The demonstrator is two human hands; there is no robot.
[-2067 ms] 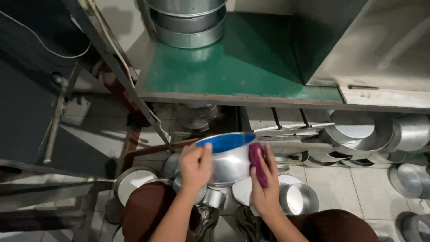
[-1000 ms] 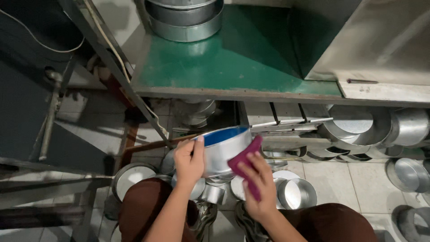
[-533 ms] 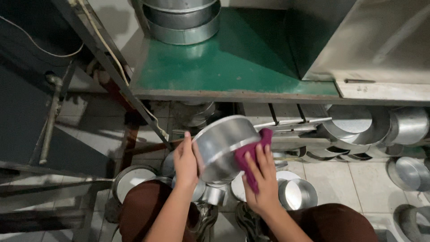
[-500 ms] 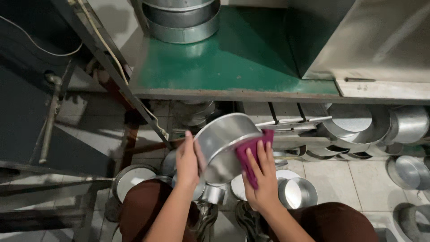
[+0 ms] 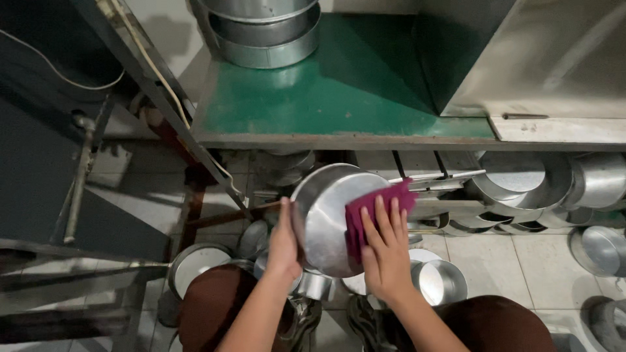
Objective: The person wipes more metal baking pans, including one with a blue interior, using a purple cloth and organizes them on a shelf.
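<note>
A round metal pot [image 5: 326, 215] is held tilted on its side in front of me, its shiny bottom facing up toward the camera. My left hand [image 5: 285, 242] grips its left rim. My right hand [image 5: 386, 251] lies flat on the pot's bottom, pressing a magenta cloth [image 5: 365, 215] against the metal. Both forearms rise from the bottom of the view, above my knees in brown trousers.
A green-topped metal table [image 5: 339, 98] carries stacked metal tubs [image 5: 264, 29] at the back. Several metal pots [image 5: 521, 186] lie under it and on the tiled floor [image 5: 502, 261]. A slanted metal frame [image 5: 163, 111] stands at left, a steel cabinet [image 5: 541, 58] at right.
The pot has been turned from showing its blue inside to showing its bare metal bottom. My right hand with the cloth moved from the side onto that bottom.
</note>
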